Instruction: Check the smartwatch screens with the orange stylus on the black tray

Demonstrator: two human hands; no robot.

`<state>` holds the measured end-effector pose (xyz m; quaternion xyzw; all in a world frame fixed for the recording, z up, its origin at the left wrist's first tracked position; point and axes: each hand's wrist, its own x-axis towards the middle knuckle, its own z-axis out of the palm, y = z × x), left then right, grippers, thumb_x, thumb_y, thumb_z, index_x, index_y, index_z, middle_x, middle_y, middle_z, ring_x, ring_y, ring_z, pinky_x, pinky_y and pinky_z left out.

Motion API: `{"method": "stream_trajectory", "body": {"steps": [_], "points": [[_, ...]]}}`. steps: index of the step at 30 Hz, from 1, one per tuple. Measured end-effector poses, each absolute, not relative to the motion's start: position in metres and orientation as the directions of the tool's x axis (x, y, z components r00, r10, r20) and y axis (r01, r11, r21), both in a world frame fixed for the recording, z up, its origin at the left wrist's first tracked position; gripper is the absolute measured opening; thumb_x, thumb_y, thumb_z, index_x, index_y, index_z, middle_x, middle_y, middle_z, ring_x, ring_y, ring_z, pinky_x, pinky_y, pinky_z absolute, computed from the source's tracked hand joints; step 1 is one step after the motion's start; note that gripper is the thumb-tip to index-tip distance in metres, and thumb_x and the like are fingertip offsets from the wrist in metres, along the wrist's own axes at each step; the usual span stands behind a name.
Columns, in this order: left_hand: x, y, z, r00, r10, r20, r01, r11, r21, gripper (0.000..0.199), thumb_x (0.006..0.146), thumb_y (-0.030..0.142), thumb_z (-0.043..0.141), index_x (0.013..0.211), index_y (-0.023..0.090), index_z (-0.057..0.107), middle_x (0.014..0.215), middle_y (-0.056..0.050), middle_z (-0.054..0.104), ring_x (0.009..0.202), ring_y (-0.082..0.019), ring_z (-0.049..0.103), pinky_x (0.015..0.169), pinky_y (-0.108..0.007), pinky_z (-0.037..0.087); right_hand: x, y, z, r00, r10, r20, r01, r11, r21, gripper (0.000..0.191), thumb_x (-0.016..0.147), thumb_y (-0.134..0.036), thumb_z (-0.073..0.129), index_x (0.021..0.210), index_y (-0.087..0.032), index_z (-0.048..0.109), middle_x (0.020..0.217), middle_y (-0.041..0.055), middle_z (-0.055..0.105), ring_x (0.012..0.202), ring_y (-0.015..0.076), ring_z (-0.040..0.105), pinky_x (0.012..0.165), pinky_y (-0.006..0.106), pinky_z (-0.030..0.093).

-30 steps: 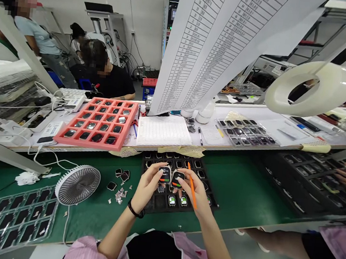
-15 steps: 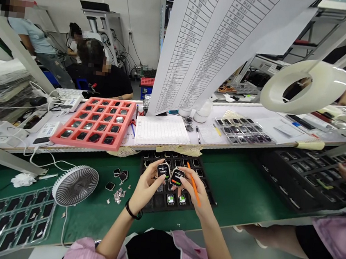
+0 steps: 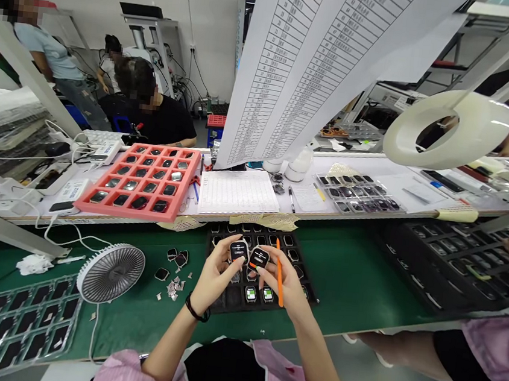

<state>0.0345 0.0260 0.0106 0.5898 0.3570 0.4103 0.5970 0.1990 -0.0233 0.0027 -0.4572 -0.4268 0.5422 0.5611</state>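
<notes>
Smartwatches (image 3: 239, 251) lie side by side, long axes pointing away from the body, one pinched in the closed fingers of the left hand (image 3: 216, 276), the other in the right hand (image 3: 285, 283), which also clasps an orange pen (image 3: 278, 281), above a black tray (image 3: 219, 307) near the front edge of the table (image 3: 364, 275).

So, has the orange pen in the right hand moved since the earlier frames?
Yes: against the black tray beneath the hands, the orange pen now stands more upright, its lower end swung left.
</notes>
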Motion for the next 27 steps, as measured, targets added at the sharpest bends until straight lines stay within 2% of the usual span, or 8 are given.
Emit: {"method": "stream_trajectory", "body": {"steps": [6, 12, 15, 19, 23, 27], "points": [[0.0353, 0.0257, 0.0130, 0.389, 0.921, 0.029, -0.088, 0.006, 0.996, 0.040, 0.089, 0.042, 0.051, 0.125, 0.023, 0.051, 0.119, -0.010, 0.058, 0.084, -0.015, 0.059, 0.066, -0.024, 0.053, 0.2002, -0.0233, 0.0056, 0.077, 0.996, -0.033, -0.205, -0.016, -0.979, 0.037, 0.078, -0.040, 0.069, 0.109, -0.026, 0.055, 0.109, 0.0067, 0.062, 0.056, 0.0113, 0.061, 0.054, 0.030, 0.055], [0.0358, 0.0255, 0.0138, 0.368, 0.930, 0.026, -0.056, -0.005, 0.998, 0.037, 0.089, 0.041, 0.053, 0.120, 0.022, 0.055, 0.111, -0.009, 0.060, 0.082, -0.016, 0.058, 0.064, -0.024, 0.051, 0.2001, -0.0231, 0.0041, 0.106, 0.993, -0.044, -0.203, -0.021, -0.979, 0.027, 0.080, -0.040, 0.067, 0.102, -0.026, 0.059, 0.087, 0.0008, 0.063, 0.049, 0.0093, 0.057, 0.056, 0.029, 0.054], [0.0358, 0.0257, 0.0152, 0.354, 0.935, 0.033, -0.048, -0.017, 0.999, 0.037, 0.090, 0.044, 0.050, 0.118, 0.021, 0.058, 0.101, -0.007, 0.062, 0.070, -0.012, 0.056, 0.056, -0.021, 0.046, 0.2000, -0.0229, 0.0024, 0.131, 0.990, -0.047, -0.201, -0.020, -0.979, 0.027, 0.079, -0.040, 0.069, 0.099, -0.024, 0.059, 0.076, -0.0014, 0.060, 0.047, 0.0100, 0.057, 0.050, 0.027, 0.051], [0.0367, 0.0267, 0.0156, 0.320, 0.947, 0.015, -0.043, -0.002, 0.999, 0.036, 0.089, 0.047, 0.050, 0.108, 0.018, 0.063, 0.084, -0.003, 0.061, 0.055, -0.009, 0.049, 0.048, -0.020, 0.041, 0.2004, -0.0231, 0.0019, 0.149, 0.989, -0.018, -0.193, 0.012, -0.981, 0.024, 0.083, -0.043, 0.062, 0.097, -0.023, 0.061, 0.079, 0.0005, 0.059, 0.050, 0.0120, 0.060, 0.046, 0.026, 0.047], [0.0377, 0.0277, 0.0139, 0.330, 0.944, 0.007, -0.046, 0.009, 0.999, 0.033, 0.088, 0.046, 0.053, 0.102, 0.018, 0.065, 0.083, -0.003, 0.062, 0.056, -0.009, 0.050, 0.046, -0.020, 0.040, 0.2015, -0.0222, 0.0011, 0.133, 0.991, 0.011, -0.184, 0.035, -0.982, 0.023, 0.086, -0.043, 0.058, 0.097, -0.023, 0.061, 0.077, 0.0020, 0.061, 0.050, 0.0129, 0.059, 0.043, 0.025, 0.044], [0.0380, 0.0279, 0.0114, 0.359, 0.933, 0.027, -0.028, -0.018, 0.999, 0.036, 0.090, 0.043, 0.050, 0.117, 0.021, 0.060, 0.092, -0.005, 0.063, 0.058, -0.009, 0.050, 0.050, -0.021, 0.044, 0.2049, -0.0218, -0.0001, 0.087, 0.996, -0.011, -0.187, 0.006, -0.982, 0.025, 0.085, -0.042, 0.060, 0.103, -0.025, 0.059, 0.101, 0.0062, 0.063, 0.056, 0.0127, 0.061, 0.046, 0.025, 0.046]]}}
